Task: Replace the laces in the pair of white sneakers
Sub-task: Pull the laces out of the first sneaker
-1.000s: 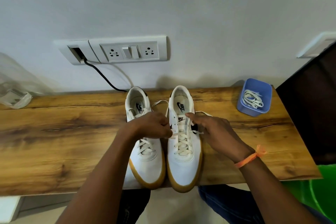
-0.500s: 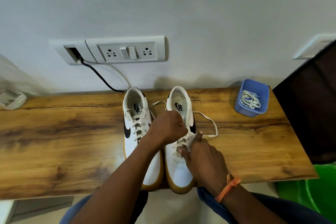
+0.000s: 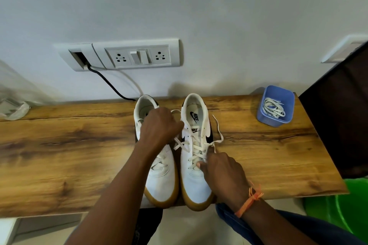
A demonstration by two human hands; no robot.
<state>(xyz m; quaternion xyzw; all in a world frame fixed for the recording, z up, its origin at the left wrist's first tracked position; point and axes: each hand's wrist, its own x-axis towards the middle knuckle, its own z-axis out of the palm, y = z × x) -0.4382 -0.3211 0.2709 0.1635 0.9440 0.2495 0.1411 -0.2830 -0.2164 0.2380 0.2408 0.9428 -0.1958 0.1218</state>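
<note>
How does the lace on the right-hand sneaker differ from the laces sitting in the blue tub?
The lace on the right sneaker is threaded in crosses through the eyelets, its loose ends trailing onto the wooden shelf; the laces in the blue tub are unthreaded, lying in a loose tangle. The right hand is pinching the shoe's lace near the toe end; nothing touches the tub's laces. Both look like flat, off-white laces.

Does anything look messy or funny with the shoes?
The right shoe's lace is undone, its loose end trailing onto the table. Both shoes' toes stick out past the table's front edge. The left shoe looks laced.
</note>
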